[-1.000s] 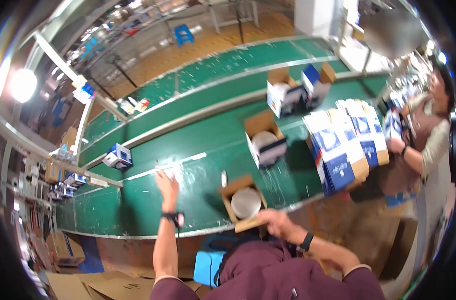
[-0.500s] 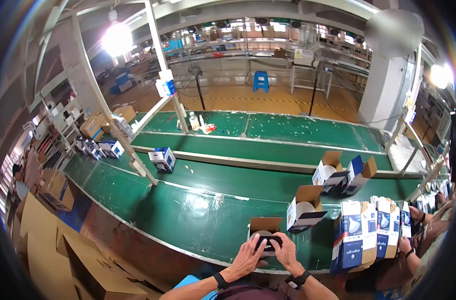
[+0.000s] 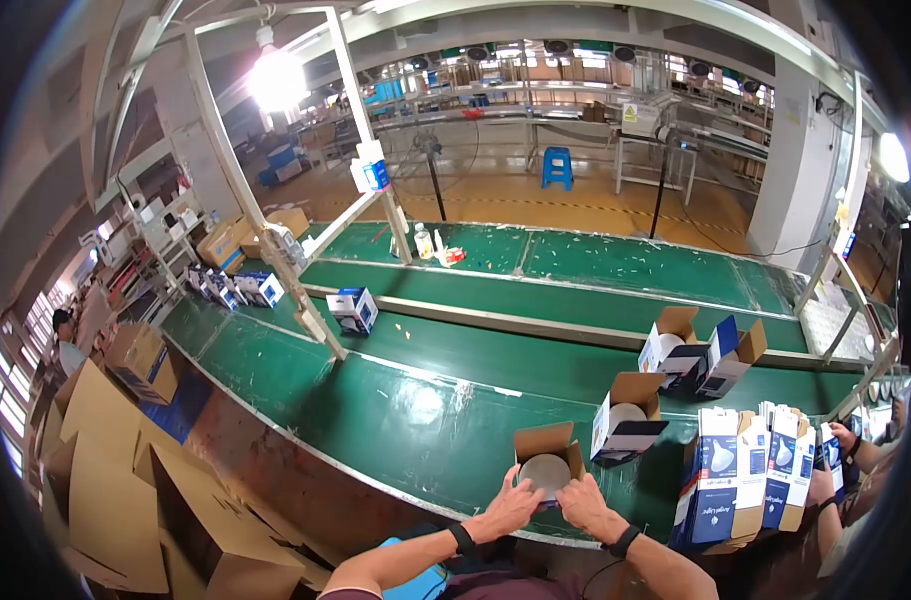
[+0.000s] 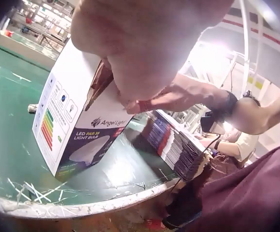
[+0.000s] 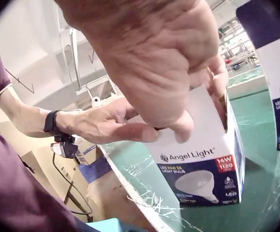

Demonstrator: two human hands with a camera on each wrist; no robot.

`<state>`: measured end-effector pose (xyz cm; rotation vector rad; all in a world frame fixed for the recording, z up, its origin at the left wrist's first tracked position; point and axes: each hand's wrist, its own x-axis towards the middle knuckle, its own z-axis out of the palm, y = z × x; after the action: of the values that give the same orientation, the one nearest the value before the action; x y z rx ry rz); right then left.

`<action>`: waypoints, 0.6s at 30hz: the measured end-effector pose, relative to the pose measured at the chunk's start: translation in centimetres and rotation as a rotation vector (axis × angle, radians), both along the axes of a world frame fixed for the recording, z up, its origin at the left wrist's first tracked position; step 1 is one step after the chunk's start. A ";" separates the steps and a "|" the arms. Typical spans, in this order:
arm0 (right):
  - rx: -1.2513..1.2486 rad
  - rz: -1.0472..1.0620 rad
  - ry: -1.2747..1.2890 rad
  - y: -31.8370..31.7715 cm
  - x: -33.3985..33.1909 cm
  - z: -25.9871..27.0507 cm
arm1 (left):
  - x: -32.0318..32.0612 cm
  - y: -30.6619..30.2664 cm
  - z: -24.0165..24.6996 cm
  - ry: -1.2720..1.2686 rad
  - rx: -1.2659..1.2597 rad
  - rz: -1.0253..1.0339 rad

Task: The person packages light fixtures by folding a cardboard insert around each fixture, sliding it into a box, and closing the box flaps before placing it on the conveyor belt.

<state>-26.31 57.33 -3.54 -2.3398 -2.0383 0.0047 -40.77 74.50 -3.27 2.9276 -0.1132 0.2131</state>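
Observation:
In the head view, an upright carton (image 3: pixel 569 450) with a raised brown flap holds a round, pale-topped bulb (image 3: pixel 544 473). My left hand (image 3: pixel 505 510) grips its near left edge, and my right hand (image 3: pixel 590 509) pinches the near right edge. The right wrist view shows the printed carton front (image 5: pixel 198 181), my right thumb at its top edge, and my left hand (image 5: pixel 101 124) with its thumb along that edge. The left wrist view has the carton (image 4: pixel 65 116) below my blurred left hand (image 4: pixel 149 43); my right hand (image 4: pixel 169 96) touches its far top corner.
More open cartons (image 3: pixel 625 425) stand to the right, beside stacked flat cartons (image 3: pixel 735 490). A closed carton (image 3: pixel 352 312) and a metal post (image 3: pixel 310 320) are at the left of the green bench (image 3: pixel 425 420). Another person's hand (image 3: pixel 823 485) is at far right.
The head view has turned slightly. My hands have moved apart from the dark flap they held together, to either side of the carton's near edge, and the bulb's round top is in view.

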 end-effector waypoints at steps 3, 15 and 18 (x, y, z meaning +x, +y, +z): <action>-0.039 0.056 -0.009 1.0 -0.2 0.2 | -0.3 1.5 -2.1 -0.165 -0.037 0.067; 0.626 -0.715 1.579 -1.1 1.8 -5.7 | -0.3 3.3 0.0 -0.232 -0.585 0.007; 0.550 -0.640 1.523 1.6 2.0 -8.9 | 0.9 4.8 -0.3 -0.142 -0.554 -0.127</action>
<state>-24.34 58.94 -12.39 -1.5192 -0.4547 0.7802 -39.87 79.30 -3.54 2.3445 -0.2216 0.3658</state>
